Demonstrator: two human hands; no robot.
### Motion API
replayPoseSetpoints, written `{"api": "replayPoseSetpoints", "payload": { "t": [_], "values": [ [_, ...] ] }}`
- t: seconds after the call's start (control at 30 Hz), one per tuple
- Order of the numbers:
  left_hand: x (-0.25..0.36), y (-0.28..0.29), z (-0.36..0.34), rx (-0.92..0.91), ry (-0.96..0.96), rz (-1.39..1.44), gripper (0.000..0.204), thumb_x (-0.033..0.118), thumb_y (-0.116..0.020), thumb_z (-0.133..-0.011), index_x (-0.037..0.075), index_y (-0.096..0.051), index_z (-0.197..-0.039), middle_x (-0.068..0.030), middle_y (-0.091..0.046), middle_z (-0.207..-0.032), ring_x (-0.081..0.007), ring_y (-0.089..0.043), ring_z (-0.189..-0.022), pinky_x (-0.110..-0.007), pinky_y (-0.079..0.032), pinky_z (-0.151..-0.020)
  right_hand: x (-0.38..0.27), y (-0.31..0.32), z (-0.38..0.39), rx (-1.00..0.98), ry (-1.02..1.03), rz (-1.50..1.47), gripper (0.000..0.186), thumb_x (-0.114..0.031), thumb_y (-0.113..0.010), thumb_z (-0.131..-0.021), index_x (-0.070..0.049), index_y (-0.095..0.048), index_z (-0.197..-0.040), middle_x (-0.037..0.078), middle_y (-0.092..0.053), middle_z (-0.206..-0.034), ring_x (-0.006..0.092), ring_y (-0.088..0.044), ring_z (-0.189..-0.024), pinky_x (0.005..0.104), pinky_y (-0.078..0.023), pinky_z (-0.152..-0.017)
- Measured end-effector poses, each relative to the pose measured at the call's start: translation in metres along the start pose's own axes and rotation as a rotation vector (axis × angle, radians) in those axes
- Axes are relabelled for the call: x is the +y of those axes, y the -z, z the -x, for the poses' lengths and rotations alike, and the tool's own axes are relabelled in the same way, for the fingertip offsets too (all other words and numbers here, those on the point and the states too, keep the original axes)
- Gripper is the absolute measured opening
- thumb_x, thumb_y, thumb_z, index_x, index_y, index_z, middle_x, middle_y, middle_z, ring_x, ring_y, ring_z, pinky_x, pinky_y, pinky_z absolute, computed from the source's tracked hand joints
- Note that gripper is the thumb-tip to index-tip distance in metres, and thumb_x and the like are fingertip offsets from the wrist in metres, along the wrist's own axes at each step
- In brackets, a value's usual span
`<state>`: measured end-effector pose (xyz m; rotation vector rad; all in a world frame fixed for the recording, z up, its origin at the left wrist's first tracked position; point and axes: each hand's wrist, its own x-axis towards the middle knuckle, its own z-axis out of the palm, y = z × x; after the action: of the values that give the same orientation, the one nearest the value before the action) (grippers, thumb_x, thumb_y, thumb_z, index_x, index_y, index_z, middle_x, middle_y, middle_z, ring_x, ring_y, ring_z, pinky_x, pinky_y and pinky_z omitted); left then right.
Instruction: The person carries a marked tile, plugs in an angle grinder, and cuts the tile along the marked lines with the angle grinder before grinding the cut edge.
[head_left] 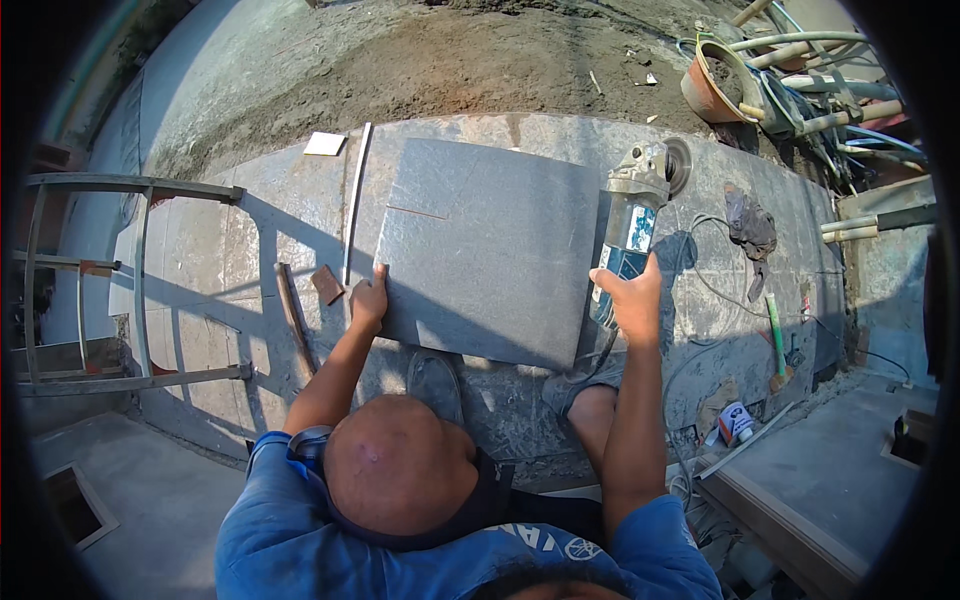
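Note:
A large dark grey tile (490, 240) lies on the paving in front of my feet, a short reddish line marked near its left side. My left hand (368, 303) is closed on the tile's left edge, thumb on the rim. To the right of the tile, my right hand (632, 295) grips an angle grinder (637, 215) by its blue body. The grinder points away from me, and its round disc (679, 166) is at the far right of its head, apart from the tile. Whether the disc is spinning cannot be told. Fingers under the grinder are partly hidden.
Left: a metal frame (145, 280), wooden stick (293, 318), brown fragment (326, 285) and white strip (357, 205). Right: a dark crumpled bag (750, 225), trailing cord (725, 300), green-handled tool (776, 335) and white-and-blue container (735, 422). Far right: a bucket (705, 90) beside pipes (850, 118).

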<state>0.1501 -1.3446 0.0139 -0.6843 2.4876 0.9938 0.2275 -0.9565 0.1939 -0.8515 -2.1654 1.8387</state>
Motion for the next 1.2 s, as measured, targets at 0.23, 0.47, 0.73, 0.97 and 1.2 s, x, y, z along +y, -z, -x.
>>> {"api": "replayPoseSetpoints", "payload": {
  "t": [0.23,0.47,0.73,0.97,1.2],
  "values": [
    [0.002,-0.061,0.055,-0.102,0.19,0.429,0.075,0.056,-0.05,-0.096,-0.014,-0.054,-0.121,-0.0278,-0.062,-0.115,-0.0355,-0.059,-0.11,-0.045,-0.045,-0.092,-0.005,-0.024,0.0,-0.053,0.002,-0.015,0.045,-0.007,-0.076,-0.066,0.0,-0.053,-0.104,0.006,-0.061,-0.085,0.0135,-0.059,-0.07,0.0292,-0.05,-0.063],
    [0.027,-0.061,0.099,-0.431,0.245,0.514,0.065,0.055,-0.05,-0.097,-0.009,-0.059,-0.107,-0.0209,-0.064,-0.093,-0.0301,-0.066,-0.079,-0.042,-0.051,-0.063,0.004,-0.043,-0.004,-0.083,0.02,0.095,0.049,-0.013,-0.078,-0.064,0.0,-0.054,-0.105,0.008,-0.063,-0.085,0.0162,-0.061,-0.071,0.0318,-0.051,-0.066],
    [0.023,-0.091,0.13,-0.768,0.223,0.503,0.064,0.054,-0.049,-0.097,-0.009,-0.059,-0.1,-0.015,-0.064,-0.078,-0.0229,-0.065,-0.061,-0.037,-0.053,-0.055,0.005,-0.074,0.002,-0.151,-0.02,0.2,0.052,-0.015,-0.079,-0.063,0.001,-0.055,-0.106,0.011,-0.066,-0.087,0.0208,-0.064,-0.075,0.0349,-0.052,-0.07],
    [0.043,-0.033,0.076,-1.063,-0.111,-0.121,0.063,0.058,-0.061,-0.09,-0.004,-0.065,-0.085,-0.0128,-0.067,-0.076,-0.0186,-0.064,-0.061,-0.031,-0.054,-0.061,-0.001,-0.083,0.0,-0.184,-0.041,0.34,0.052,-0.017,-0.079,-0.063,0.001,-0.055,-0.105,0.012,-0.067,-0.086,0.0231,-0.066,-0.076,0.0356,-0.052,-0.072],
    [0.116,0.007,0.037,-0.633,-0.366,0.547,0.073,0.046,-0.067,-0.09,0.001,-0.037,-0.138,-0.0162,-0.061,-0.105,-0.0192,-0.062,-0.091,-0.032,-0.051,-0.079,0.017,-0.139,-0.013,-0.334,0.062,0.435,0.06,-0.023,-0.079,-0.061,0.004,-0.052,-0.108,0.025,-0.067,-0.097,0.0403,-0.067,-0.095,0.0433,-0.053,-0.081]
  ]
}}
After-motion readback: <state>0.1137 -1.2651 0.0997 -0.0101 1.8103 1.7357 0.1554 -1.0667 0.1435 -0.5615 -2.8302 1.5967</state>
